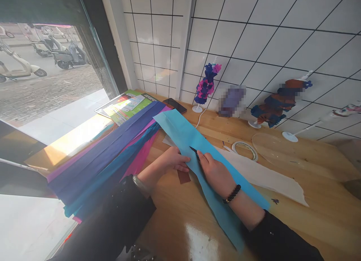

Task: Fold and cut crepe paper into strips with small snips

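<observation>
A long light blue sheet of crepe paper (177,127) lies slantwise over the table in front of me. My left hand (172,159) pinches the near edge of this paper between thumb and fingers. Held in my right hand (216,174) is a slim black pointed tool (194,151), its tip lying against the blue paper. Most of the tool is covered by my fingers, so its exact kind does not show. Under the paper, by my left hand, a small brown piece (184,177) rests on the wood.
Purple, blue and pink paper sheets (113,141) are piled at left beside the window. Behind them are leaflets (129,107) and a phone (175,104). A tape roll (244,150) and white paper (270,178) lie right. Paper-flower stands (205,86) line the tiled wall.
</observation>
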The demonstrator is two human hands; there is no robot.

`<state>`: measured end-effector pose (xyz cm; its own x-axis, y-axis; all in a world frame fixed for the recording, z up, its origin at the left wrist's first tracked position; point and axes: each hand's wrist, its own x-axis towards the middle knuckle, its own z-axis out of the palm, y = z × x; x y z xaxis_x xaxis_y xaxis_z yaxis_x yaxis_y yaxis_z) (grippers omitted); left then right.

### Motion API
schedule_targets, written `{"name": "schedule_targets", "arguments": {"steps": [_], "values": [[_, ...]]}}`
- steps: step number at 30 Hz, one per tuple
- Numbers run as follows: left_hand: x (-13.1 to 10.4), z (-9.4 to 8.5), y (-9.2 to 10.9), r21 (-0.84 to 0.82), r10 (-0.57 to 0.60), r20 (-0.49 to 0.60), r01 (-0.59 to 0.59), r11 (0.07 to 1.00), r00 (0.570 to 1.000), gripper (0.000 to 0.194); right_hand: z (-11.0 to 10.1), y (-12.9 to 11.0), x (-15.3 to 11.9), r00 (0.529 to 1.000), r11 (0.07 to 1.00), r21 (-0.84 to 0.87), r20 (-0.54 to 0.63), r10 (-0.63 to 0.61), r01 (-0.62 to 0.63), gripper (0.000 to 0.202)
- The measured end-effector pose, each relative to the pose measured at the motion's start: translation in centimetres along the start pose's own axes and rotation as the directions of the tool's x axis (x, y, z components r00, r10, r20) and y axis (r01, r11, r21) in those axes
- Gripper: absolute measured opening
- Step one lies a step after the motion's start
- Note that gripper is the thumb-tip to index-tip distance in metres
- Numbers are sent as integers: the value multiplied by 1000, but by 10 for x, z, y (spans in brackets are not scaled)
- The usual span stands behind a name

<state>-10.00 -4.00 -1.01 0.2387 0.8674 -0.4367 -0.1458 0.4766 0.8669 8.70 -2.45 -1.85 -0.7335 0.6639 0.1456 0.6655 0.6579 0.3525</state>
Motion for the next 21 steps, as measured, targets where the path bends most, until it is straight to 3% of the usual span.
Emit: {"name": "schedule_targets", "arguments": {"steps": [15, 21], "values": [[-1, 1, 2, 0, -23, -28, 23, 1000, 999, 32, 3, 1, -2, 1000, 999, 45, -27, 7, -5, 41], [1, -1, 1, -2, -14, -3, 14, 1000, 1000, 29, 5, 11, -18, 994, 982, 171, -65, 90, -78, 39]]}}
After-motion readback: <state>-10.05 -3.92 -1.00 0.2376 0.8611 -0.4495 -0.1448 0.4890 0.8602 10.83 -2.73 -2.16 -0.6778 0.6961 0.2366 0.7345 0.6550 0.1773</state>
